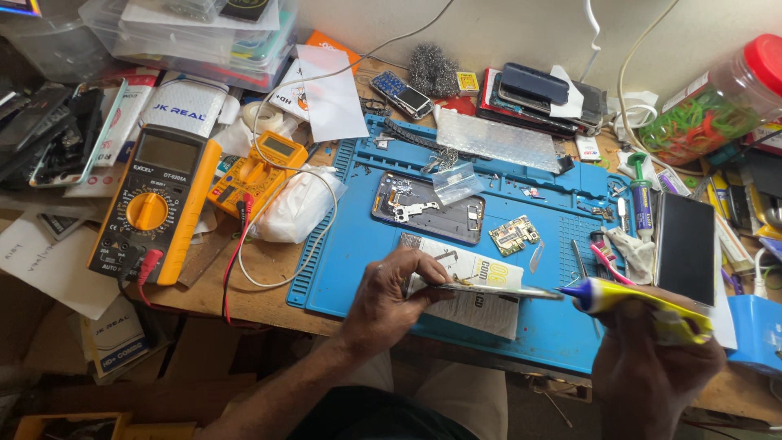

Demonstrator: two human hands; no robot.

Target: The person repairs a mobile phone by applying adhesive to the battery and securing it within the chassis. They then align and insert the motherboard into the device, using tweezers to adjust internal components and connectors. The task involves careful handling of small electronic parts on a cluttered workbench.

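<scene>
My left hand (389, 295) grips a thin flat phone screen panel (497, 290), held edge-on above a white printed packet (472, 287) on the blue work mat (350, 253). In my right hand (652, 358) is a yellow glue tube (643, 303) with a blue nozzle. The nozzle tip touches the right end of the panel. An opened phone body (428, 208) and a small green-gold circuit board (514, 235) lie on the mat beyond my hands.
A big yellow multimeter (155, 208) and a smaller one (257, 171) sit at left with red and black leads. A dark phone (686, 244) lies at right, near a jar of rubber bands (717, 102). Plastic boxes, old phones and steel wool crowd the back.
</scene>
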